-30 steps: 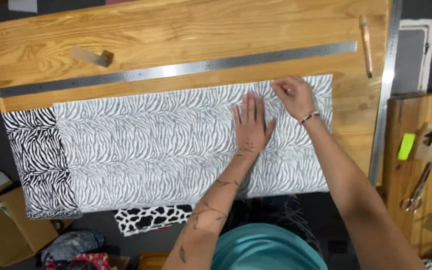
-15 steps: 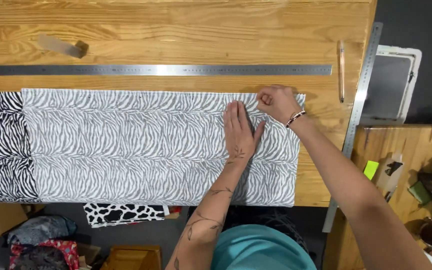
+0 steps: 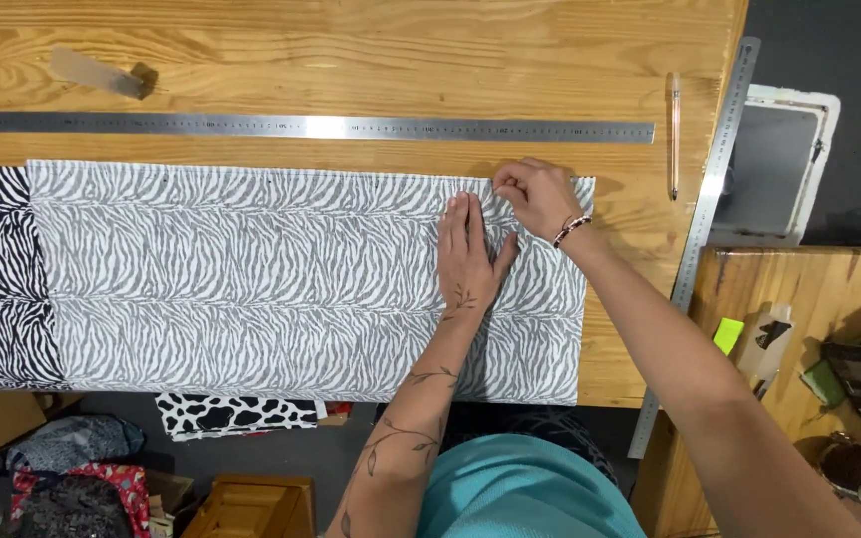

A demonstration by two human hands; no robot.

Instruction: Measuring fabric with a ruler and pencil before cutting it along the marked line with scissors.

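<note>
A long piece of zebra-print fabric (image 3: 251,269) lies flat across the wooden table (image 3: 351,50); its far left end is darker black and white. My left hand (image 3: 468,249) presses flat on the cloth, fingers together, near its right end. My right hand (image 3: 538,194) pinches the fabric's top edge close to the right corner, just right of the left hand's fingertips. A bracelet sits on my right wrist.
A long steel ruler (image 3: 301,128) lies above the fabric. A pencil (image 3: 674,134) and a second steel ruler (image 3: 700,239) lie at the table's right edge. A small block (image 3: 102,75) sits at top left. Cow-print cloth (image 3: 236,413) and boxes lie below; a side table (image 3: 799,329) holds small items.
The view has shifted so the table fills the frame. My right hand has slid left along the top edge toward my left hand, which stays pressed flat on the cloth.
</note>
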